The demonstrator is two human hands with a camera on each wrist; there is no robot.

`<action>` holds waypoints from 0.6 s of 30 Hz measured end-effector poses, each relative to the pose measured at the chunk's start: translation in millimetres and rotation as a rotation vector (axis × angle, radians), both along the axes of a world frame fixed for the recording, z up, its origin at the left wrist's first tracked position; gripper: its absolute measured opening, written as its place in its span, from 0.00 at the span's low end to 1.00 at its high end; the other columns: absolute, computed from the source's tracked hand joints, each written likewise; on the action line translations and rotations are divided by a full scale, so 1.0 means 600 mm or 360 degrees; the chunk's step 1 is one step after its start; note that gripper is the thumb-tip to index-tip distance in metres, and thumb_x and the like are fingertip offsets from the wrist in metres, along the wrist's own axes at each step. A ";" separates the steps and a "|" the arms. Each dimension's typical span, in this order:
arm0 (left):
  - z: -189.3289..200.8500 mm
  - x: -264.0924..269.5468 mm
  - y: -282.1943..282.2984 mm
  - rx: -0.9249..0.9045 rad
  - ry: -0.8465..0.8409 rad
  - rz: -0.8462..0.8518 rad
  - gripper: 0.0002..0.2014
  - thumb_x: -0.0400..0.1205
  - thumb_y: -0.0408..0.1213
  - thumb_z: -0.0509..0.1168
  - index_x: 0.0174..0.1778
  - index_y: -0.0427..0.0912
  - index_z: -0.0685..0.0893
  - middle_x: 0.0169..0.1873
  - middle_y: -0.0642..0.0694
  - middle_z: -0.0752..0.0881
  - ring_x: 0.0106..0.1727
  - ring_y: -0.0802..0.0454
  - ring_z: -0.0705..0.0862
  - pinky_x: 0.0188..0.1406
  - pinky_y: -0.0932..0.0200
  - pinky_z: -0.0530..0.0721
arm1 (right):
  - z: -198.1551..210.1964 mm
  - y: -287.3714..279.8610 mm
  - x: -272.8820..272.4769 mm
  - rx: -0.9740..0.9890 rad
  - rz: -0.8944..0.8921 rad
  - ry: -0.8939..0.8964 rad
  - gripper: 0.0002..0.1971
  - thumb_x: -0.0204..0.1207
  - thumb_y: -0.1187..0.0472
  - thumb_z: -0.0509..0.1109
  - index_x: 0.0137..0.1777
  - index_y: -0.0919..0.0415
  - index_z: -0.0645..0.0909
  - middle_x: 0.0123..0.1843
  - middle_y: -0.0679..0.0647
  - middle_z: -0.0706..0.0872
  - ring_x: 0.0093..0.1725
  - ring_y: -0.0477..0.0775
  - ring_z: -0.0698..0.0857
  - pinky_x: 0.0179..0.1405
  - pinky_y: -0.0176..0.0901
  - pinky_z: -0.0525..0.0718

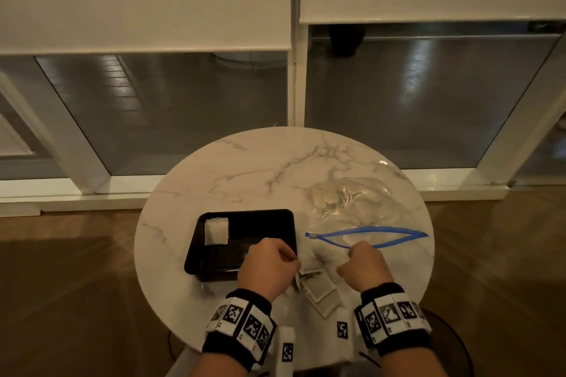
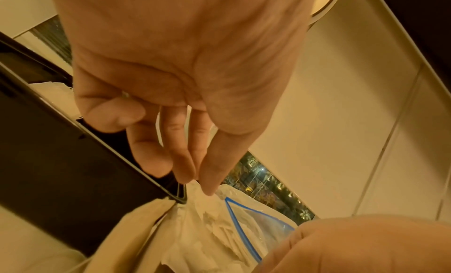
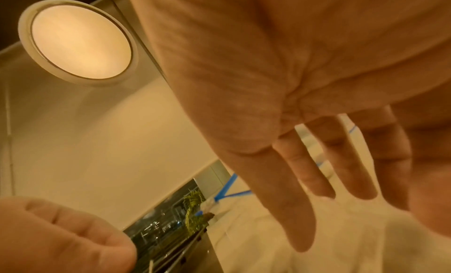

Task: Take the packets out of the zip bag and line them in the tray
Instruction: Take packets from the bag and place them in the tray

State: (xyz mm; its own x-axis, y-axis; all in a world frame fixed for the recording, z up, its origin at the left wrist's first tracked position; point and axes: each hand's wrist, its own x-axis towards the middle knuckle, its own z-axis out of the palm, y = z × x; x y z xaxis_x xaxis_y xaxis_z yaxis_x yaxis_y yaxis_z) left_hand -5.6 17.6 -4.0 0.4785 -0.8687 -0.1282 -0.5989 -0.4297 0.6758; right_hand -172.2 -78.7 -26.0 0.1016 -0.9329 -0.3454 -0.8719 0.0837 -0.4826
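A black tray [image 1: 192, 254] sits left of centre on the round marble table [image 1: 260, 168], with one white packet [image 1: 216, 231] in its far-left corner. The clear zip bag [image 1: 352, 202] lies to the right, its blue zipper mouth [image 1: 367, 231] open toward me. Several loose packets [image 1: 320, 291] are heaped on the table between my hands. My left hand [image 1: 269, 263] hovers at the tray's near-right corner; in the left wrist view its fingertips [image 2: 207, 188] touch the heap [image 2: 207, 229] and grip nothing. My right hand [image 1: 363, 266] is at the bag's mouth, its fingers [image 3: 317, 180] spread straight over the packets.
The table's front edge is just under my wrists, with wooden floor [image 1: 76, 285] all round. Behind the table are low windows [image 1: 183, 107] and white blinds. The far half of the tabletop is bare marble. A round ceiling lamp [image 3: 78, 41] shows in the right wrist view.
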 end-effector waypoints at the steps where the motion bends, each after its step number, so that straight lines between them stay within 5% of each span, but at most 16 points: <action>1: 0.000 0.001 0.001 -0.0004 0.0007 0.0005 0.06 0.75 0.50 0.77 0.37 0.60 0.86 0.36 0.60 0.89 0.42 0.64 0.88 0.49 0.54 0.91 | -0.006 0.000 0.003 0.0029 -0.0004 0.0019 0.09 0.73 0.59 0.73 0.49 0.58 0.77 0.54 0.57 0.84 0.58 0.61 0.86 0.56 0.49 0.86; 7: -0.004 0.004 0.005 -0.0053 0.0033 0.0027 0.06 0.78 0.48 0.77 0.47 0.57 0.88 0.39 0.60 0.87 0.43 0.66 0.85 0.50 0.59 0.89 | -0.048 -0.012 0.010 0.0014 -0.0096 0.0102 0.20 0.72 0.53 0.73 0.62 0.61 0.82 0.61 0.60 0.82 0.56 0.62 0.87 0.57 0.50 0.88; 11: -0.006 0.004 0.006 -0.0050 0.0045 0.0040 0.04 0.78 0.48 0.76 0.46 0.58 0.88 0.38 0.60 0.88 0.43 0.66 0.86 0.50 0.57 0.90 | -0.054 -0.015 0.006 0.0022 -0.0144 -0.0003 0.12 0.72 0.57 0.74 0.54 0.61 0.84 0.55 0.60 0.85 0.53 0.61 0.88 0.54 0.49 0.89; 15: -0.006 0.005 0.006 -0.0069 0.0051 0.0047 0.03 0.78 0.47 0.75 0.41 0.59 0.87 0.37 0.60 0.88 0.42 0.67 0.86 0.50 0.58 0.90 | -0.039 -0.013 -0.005 0.0054 -0.0093 -0.0076 0.06 0.73 0.61 0.73 0.38 0.59 0.79 0.39 0.55 0.85 0.43 0.57 0.87 0.42 0.43 0.84; 18: -0.005 0.006 0.005 -0.0104 0.0092 0.0068 0.02 0.79 0.47 0.75 0.41 0.58 0.88 0.38 0.60 0.89 0.42 0.66 0.87 0.49 0.58 0.90 | -0.013 -0.012 -0.015 0.0005 -0.0041 -0.0122 0.05 0.75 0.61 0.74 0.42 0.58 0.80 0.39 0.52 0.82 0.45 0.54 0.85 0.45 0.43 0.82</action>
State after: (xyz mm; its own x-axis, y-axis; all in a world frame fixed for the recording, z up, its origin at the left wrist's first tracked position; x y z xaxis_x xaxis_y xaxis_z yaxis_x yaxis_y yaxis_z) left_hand -2.3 20.8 -7.0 0.5088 -0.8550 -0.1003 -0.5399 -0.4077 0.7363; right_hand -181.2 -86.1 -33.8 0.1042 -0.9344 -0.3406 -0.8298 0.1071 -0.5477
